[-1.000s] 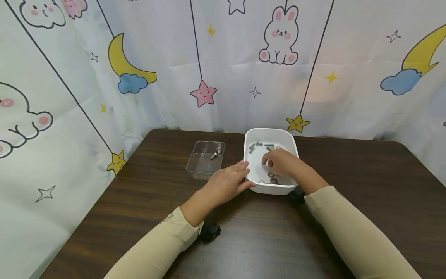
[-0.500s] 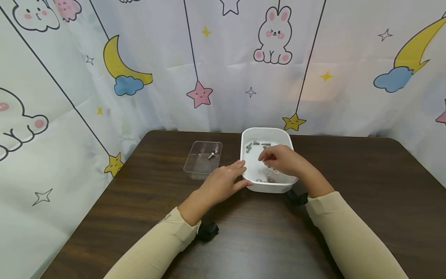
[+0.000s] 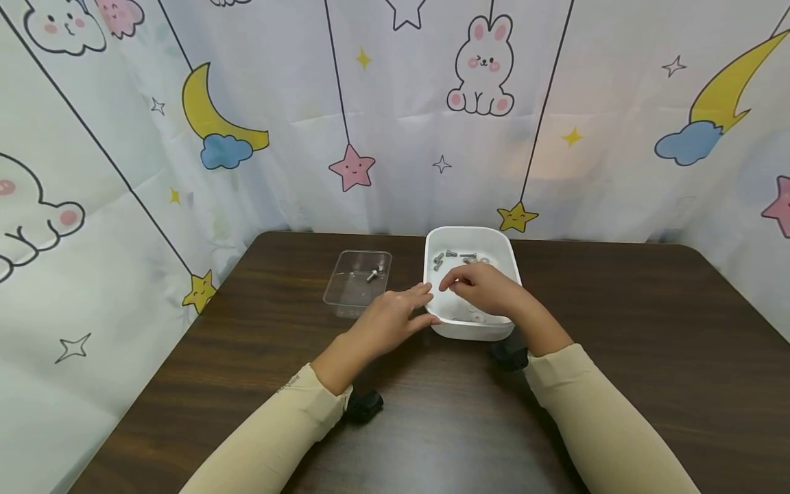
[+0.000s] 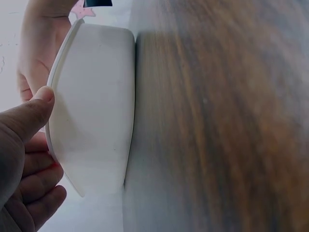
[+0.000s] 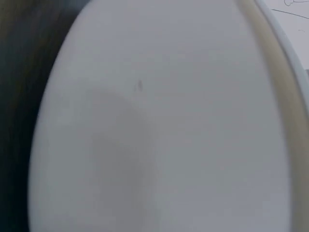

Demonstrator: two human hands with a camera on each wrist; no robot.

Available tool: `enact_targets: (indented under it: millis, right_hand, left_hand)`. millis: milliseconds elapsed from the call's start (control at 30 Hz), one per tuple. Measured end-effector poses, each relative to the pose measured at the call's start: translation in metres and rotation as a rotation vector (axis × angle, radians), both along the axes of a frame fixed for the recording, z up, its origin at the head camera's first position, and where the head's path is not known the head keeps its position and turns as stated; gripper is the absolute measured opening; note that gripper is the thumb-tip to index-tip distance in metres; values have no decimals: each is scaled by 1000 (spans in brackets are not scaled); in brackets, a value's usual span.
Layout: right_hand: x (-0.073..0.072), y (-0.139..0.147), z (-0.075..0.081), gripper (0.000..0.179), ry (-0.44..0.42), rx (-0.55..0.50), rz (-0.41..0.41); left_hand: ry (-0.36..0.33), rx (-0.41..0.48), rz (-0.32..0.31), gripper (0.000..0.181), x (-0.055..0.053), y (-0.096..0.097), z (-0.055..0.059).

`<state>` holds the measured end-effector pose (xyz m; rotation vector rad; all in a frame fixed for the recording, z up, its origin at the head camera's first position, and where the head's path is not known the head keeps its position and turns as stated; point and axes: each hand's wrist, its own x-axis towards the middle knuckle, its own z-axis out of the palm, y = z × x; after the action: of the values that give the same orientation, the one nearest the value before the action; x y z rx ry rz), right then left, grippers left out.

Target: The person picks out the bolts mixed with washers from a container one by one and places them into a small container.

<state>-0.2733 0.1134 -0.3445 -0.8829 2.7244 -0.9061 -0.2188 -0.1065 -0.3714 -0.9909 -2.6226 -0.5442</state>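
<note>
My left hand (image 3: 389, 320) lies at the near left side of a white plastic tray (image 3: 467, 331). In the left wrist view its thumb (image 4: 42, 96) rests on the tray's rim, with the other fingers loosely bent beside it. Over the tray's left half is my right hand (image 3: 484, 287), fingers bent down; I cannot tell what, if anything, is between its fingertips. Several small bolts (image 3: 452, 254) lie at the tray's far end, and pale washers (image 3: 475, 315) near its front. The right wrist view is filled by the tray's outer wall (image 5: 164, 121).
To the left of the tray stands a shallow clear plastic box (image 3: 348, 281) with a bolt (image 3: 373, 275) in it. Both are on a dark wooden table (image 3: 444, 412). A patterned curtain (image 3: 395, 116) hangs behind the table's far edge.
My right hand has risen from low in the tray and shifted left toward its left rim. The left hand keeps its place at the rim. The head view has turned slightly.
</note>
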Motion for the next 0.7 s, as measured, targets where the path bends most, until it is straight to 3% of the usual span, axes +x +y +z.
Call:
enact_targets:
  millis: [200, 400, 700]
  right_hand:
    - [3, -16, -1, 34, -15, -85, -159]
    - [7, -30, -3, 37, -120, -209, -286]
    - [11, -32, -8, 33, -62, -206, -304]
  left_hand:
    - [-2, 4, -10, 47, -2, -1, 0]
    - [15, 22, -32, 43, -4, -3, -2]
    - [36, 35, -47, 44, 2, -9, 1]
